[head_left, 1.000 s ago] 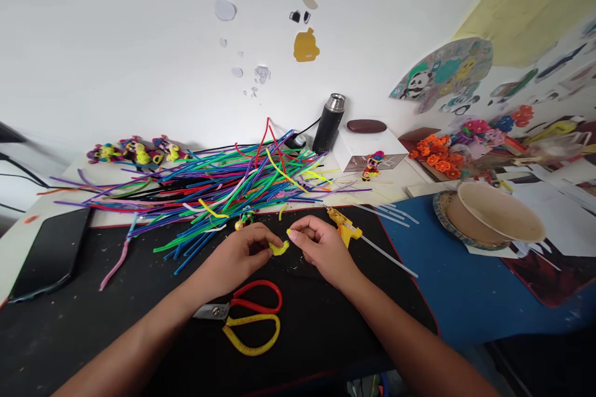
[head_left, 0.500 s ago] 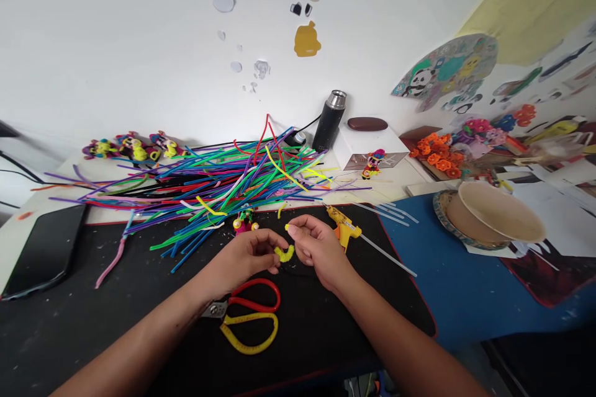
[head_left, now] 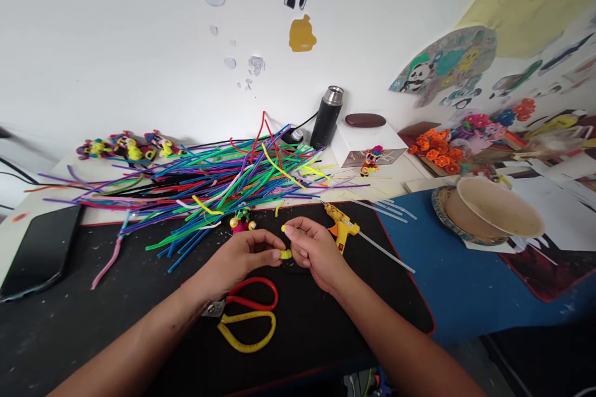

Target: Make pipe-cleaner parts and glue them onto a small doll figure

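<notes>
Between thumb and fingers, my left hand (head_left: 246, 257) pinches a short curled piece of yellow pipe cleaner (head_left: 285, 254). My right hand (head_left: 313, 249) is closed just beside it, with a small yellow bit (head_left: 284, 229) showing at the thumb and fingertip. Whether the two yellow parts join is hidden by the fingers. Below my left wrist lie scissors (head_left: 249, 347) with one red and one yellow handle. A small colourful pipe-cleaner figure (head_left: 242, 221) stands behind my left hand. To the right of my right hand rests a yellow glue gun (head_left: 343, 227) with a glue stick in its back.
A heap of coloured pipe cleaners (head_left: 223, 177) spreads along the back. Several finished figures (head_left: 133, 147) sit at the far left, above a phone (head_left: 40, 251). A black flask (head_left: 326, 116) and white box (head_left: 363, 146) stand by the wall. A bowl (head_left: 493, 211) is at right.
The curled yellow piece has turned and shows less between my hands, now looking like a short coil. My hands have stayed close together; the whole view has shifted slightly.
</notes>
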{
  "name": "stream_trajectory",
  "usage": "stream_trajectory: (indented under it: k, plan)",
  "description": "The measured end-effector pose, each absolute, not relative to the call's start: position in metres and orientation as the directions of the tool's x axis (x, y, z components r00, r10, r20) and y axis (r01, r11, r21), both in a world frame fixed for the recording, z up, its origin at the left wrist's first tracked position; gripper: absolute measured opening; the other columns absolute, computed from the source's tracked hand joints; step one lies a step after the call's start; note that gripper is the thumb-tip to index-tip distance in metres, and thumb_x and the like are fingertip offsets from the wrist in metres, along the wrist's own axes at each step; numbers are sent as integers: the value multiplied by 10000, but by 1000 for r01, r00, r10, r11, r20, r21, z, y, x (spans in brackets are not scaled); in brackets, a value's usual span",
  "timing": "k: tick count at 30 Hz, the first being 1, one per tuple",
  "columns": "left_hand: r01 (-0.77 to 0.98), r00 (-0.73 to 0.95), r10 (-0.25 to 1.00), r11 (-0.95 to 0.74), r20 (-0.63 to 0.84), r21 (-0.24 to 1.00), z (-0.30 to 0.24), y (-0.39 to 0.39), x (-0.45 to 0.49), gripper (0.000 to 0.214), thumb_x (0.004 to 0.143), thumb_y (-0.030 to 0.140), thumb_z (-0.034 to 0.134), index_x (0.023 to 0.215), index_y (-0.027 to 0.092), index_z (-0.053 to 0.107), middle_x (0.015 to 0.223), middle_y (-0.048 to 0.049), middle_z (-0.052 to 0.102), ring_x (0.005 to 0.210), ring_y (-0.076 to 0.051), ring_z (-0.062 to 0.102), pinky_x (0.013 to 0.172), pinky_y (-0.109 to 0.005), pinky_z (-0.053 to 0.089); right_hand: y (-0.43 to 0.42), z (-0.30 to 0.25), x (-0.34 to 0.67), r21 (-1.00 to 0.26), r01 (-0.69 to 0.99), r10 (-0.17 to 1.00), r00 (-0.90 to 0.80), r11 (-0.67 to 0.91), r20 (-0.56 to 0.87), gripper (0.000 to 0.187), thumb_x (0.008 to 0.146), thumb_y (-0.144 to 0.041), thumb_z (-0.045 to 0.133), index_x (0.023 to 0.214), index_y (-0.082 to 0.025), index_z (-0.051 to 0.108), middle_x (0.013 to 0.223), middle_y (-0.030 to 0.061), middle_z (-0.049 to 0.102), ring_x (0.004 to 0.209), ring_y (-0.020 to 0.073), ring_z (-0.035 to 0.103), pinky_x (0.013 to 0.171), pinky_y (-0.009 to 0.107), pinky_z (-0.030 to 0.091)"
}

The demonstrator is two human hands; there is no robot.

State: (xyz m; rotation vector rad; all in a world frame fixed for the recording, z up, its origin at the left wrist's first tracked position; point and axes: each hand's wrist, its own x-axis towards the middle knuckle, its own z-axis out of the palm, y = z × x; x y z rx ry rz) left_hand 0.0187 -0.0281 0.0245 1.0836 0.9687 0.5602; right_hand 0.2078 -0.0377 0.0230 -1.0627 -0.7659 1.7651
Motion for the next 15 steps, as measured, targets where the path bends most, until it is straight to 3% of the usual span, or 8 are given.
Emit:
stream_trajectory:
  k: [10,15]
  plan:
    - [63,459,805,392,-376,918,22,-29,24,319,708,385,871,919,186,738,810,-14,726,721,-165,667,700,-300,557,-40,24,207,-797,-418,899,-242,-436,-365,397,733,-478,873,865,-180,645,453,-142,377,369,32,230,412,208,121]
    - [21,463,785,454,-411,891,22,-32,28,333,698,389,879,918,178,746,835,-37,774,792,-198,721,810,-355,586,-42,20,206,-767,-455,891,-262,-453,-371,392,745,-471,871,870,-178,643,466,-136,399,376,30,234,419,207,129]
